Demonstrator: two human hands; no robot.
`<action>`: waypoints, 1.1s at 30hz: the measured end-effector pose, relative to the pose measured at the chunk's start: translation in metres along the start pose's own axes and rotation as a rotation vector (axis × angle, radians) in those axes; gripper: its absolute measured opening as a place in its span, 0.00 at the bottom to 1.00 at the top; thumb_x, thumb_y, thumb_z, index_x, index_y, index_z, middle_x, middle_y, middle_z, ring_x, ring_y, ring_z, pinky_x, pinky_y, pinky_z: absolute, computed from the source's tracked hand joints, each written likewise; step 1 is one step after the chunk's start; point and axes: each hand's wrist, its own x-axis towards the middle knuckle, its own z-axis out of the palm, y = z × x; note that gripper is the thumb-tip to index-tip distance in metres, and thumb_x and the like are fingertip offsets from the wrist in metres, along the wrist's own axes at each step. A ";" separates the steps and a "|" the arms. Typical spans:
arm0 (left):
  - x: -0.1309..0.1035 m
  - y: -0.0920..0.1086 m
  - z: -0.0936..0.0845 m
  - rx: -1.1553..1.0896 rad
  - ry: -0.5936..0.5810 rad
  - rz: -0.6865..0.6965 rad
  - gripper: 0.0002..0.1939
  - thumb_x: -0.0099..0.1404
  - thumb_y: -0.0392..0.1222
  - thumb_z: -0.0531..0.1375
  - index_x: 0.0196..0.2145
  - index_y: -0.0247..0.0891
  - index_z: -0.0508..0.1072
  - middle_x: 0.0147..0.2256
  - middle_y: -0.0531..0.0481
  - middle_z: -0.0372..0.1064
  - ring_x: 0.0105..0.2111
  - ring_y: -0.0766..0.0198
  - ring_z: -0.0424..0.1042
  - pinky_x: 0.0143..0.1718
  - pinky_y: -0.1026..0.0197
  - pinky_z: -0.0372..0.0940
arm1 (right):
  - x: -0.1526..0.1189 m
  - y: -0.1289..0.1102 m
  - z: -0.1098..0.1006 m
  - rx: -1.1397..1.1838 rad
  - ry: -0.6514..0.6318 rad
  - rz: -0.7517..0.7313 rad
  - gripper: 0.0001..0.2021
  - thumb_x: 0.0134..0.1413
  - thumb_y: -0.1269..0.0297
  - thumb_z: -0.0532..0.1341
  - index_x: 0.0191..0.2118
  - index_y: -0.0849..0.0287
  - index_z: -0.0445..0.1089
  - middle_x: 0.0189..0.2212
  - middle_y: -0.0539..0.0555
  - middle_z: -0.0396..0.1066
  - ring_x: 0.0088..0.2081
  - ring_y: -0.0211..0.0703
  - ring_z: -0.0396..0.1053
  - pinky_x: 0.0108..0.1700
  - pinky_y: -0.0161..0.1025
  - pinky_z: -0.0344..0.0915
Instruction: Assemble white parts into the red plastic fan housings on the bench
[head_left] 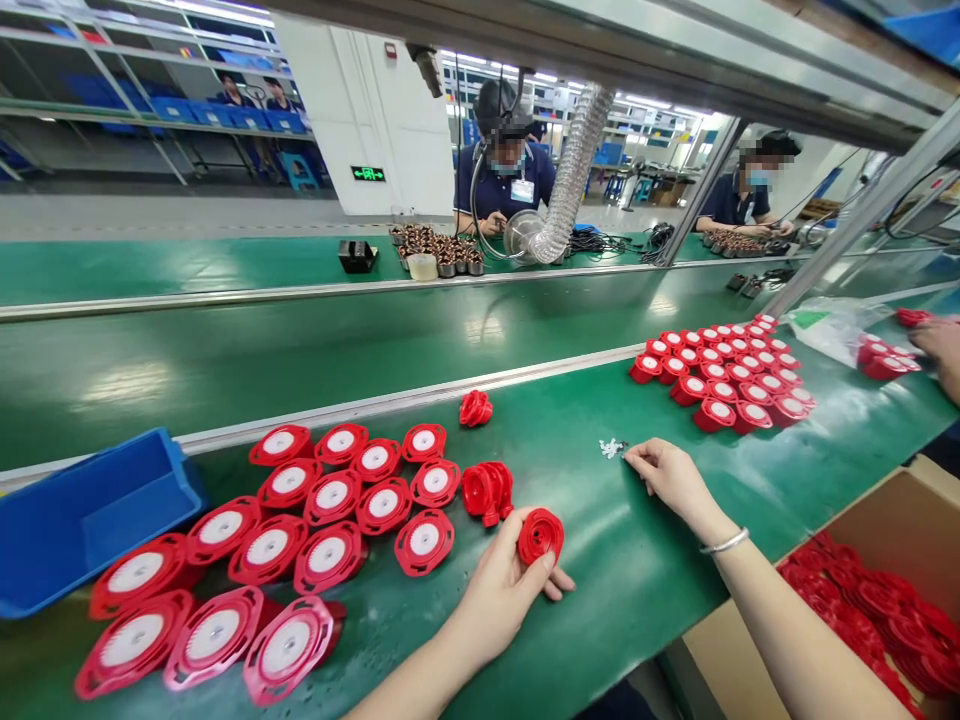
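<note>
My left hand (504, 580) is closed around a red round plastic cover (540, 537), its hollow side with rings and a centre hole facing up. Beside that hand, a few similar red covers (487, 490) lie nested together, and another small red stack (475, 408) sits farther back. My right hand (667, 478) reaches to a little pile of tiny white pieces (609, 448) on the green bench. Its thumb and forefinger are pinched at the pile's edge, by some small dark bits; what is between the fingertips is too small to name.
Red housings with white discs (328, 553) stand in rows at left, near a blue bin (90, 520). More red housings (724, 375) stand at right. A cardboard box (885, 500) holds red parts. Co-workers sit across the conveyor (337, 345); another person's hand (941, 345) is far right.
</note>
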 end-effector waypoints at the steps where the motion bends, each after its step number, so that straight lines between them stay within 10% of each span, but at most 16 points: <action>1: 0.000 0.000 0.000 -0.005 0.001 0.000 0.27 0.64 0.58 0.61 0.51 0.38 0.60 0.36 0.50 0.66 0.33 0.59 0.77 0.33 0.59 0.69 | -0.005 -0.004 0.001 -0.003 0.012 -0.024 0.18 0.54 0.47 0.58 0.27 0.58 0.70 0.22 0.51 0.69 0.17 0.39 0.63 0.26 0.39 0.62; 11: 0.001 -0.003 -0.001 -0.077 0.001 0.051 0.19 0.64 0.41 0.61 0.51 0.39 0.62 0.42 0.47 0.65 0.42 0.59 0.72 0.44 0.56 0.69 | -0.098 -0.081 0.065 0.161 -0.085 -0.669 0.06 0.66 0.72 0.56 0.45 0.58 0.69 0.36 0.56 0.69 0.38 0.41 0.70 0.40 0.38 0.71; 33: 0.008 -0.041 -0.014 0.203 0.049 0.181 0.31 0.59 0.38 0.62 0.60 0.40 0.62 0.55 0.36 0.65 0.49 0.51 0.70 0.49 0.50 0.69 | -0.089 -0.086 0.068 -0.111 0.139 -0.996 0.13 0.69 0.73 0.48 0.47 0.65 0.69 0.35 0.61 0.74 0.35 0.43 0.74 0.37 0.35 0.75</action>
